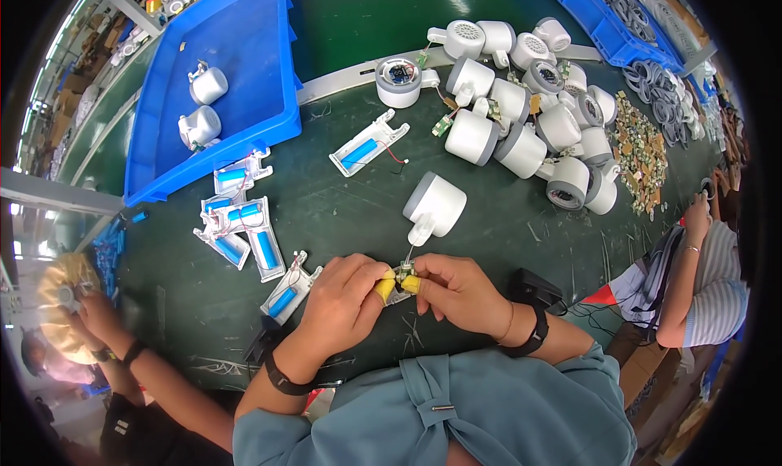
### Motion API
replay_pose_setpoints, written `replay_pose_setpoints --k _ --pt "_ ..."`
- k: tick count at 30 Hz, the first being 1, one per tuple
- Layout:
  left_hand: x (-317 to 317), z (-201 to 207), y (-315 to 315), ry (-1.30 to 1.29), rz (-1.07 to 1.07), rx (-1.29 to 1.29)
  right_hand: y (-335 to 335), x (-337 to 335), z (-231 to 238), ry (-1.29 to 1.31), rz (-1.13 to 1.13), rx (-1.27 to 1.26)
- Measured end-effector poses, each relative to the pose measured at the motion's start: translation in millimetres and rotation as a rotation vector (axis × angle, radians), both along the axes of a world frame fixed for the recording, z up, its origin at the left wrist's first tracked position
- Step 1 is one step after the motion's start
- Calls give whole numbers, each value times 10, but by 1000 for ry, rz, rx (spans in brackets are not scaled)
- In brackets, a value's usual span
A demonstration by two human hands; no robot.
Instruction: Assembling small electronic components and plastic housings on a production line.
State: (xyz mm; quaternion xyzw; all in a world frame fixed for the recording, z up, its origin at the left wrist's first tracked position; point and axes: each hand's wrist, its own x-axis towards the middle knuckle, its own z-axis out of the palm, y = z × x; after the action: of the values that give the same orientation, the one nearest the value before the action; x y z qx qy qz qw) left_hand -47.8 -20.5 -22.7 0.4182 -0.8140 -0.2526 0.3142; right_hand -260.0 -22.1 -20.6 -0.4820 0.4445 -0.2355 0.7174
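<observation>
Both hands, left point(346, 291) and right point(456, 291), pinch a small circuit board point(401, 280) just below the white housing point(434, 205), wire-tethered to it: likely light, stiff, fragile, best gripped by its edges, sparing the wires.

blue trays point(269, 116): 2 | housings in near tray point(200, 127): 2 | battery holders point(244, 230): 6

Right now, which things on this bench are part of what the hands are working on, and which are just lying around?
In hand:
left hand
right hand
small circuit board
white-and-grey housing, wired to it

Lying about:
blue bin
pile of housings
battery trays
</observation>
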Motion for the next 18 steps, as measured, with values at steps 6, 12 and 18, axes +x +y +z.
replay_pose_setpoints --k 6,12,18 --pt "15 19 21 20 -11 164 54 27 -72 39 -20 -175" --pt "69 57 -24 24 -100 218 96 49 -138 103 -26 -465" --pt "-32 -48 87 108 69 158 106 98 -134 240 -65 -588"
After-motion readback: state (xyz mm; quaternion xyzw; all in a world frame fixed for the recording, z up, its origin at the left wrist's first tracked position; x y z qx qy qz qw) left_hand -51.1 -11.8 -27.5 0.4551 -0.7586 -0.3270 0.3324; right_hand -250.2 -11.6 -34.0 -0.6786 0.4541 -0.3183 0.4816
